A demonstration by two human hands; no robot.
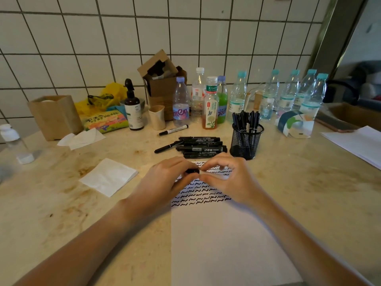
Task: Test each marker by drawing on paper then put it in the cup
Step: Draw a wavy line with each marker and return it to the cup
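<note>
In the head view, the left hand (165, 178) is gripping a black marker (192, 171) with curled fingers, and the right hand (224, 178) is pinching its other end between thumb and forefinger. Both hands are hovering over the paper (216, 234), which is lying on the desk (61, 203) and carrying rows of black squiggles. Just behind the hands, a pile of markers (201, 147) is lying on the desk. To the right of the pile, the mesh cup (246, 141) is standing upright and holding several markers. Bottles (237, 96) are standing along the tiled wall
</note>
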